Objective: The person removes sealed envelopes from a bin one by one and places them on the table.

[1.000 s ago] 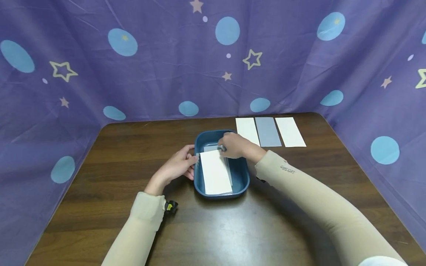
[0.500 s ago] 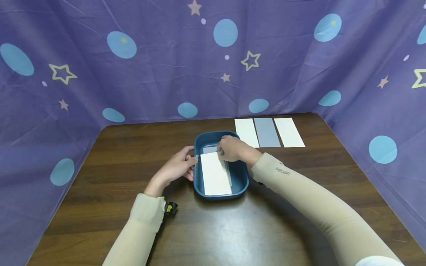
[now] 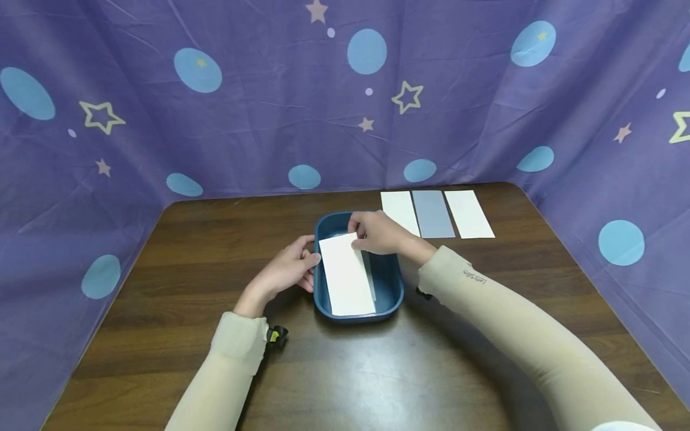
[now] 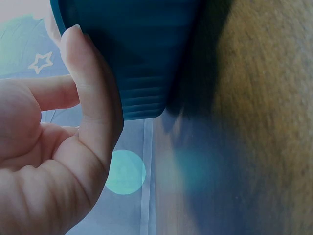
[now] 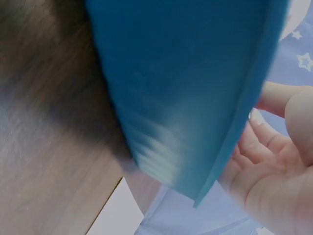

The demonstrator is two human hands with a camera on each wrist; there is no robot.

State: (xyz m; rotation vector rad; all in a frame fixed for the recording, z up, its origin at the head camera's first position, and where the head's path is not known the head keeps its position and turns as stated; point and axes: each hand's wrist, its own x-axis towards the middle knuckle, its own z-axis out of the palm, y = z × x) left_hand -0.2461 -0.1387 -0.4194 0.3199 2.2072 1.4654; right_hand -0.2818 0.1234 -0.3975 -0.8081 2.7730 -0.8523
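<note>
Blue tray [image 3: 390, 287]: a dark blue oblong plastic tray near the middle of the brown wooden worktop [image 3: 215, 239], its long side running away from the person.
White sheet [image 3: 347, 275]: a white rectangle of paper lying lengthwise in the tray, its far end raised to about rim height, its near end down by the tray's near wall.
Under the sheet: the edge of a grey sheet [image 3: 371, 278] shows along its right side; how many sheets lie below cannot be told.
Right hand [image 3: 380, 232]: reaches in over the far end of the tray, fingers curled, pinching the far right corner of the white sheet between thumb and fingertips.
Left hand [image 3: 288, 266]: rests against the outer left wall of the tray, fingers loosely bent, fingertips touching the rim; in the left wrist view a finger [image 4: 93, 98] lies flat against the ribbed blue wall.
Sleeves: both arms wear beige sleeves; a small black and yellow item [image 3: 276, 336] sits at the left wrist.
Far right of worktop: 3 sheets [image 3: 435, 214] lie flat side by side, white, grey, white, well apart from the tray's right side.
Backdrop: purple cloth [image 3: 259, 108] with blue circles and stars surrounds the worktop on 3 sides.
</note>
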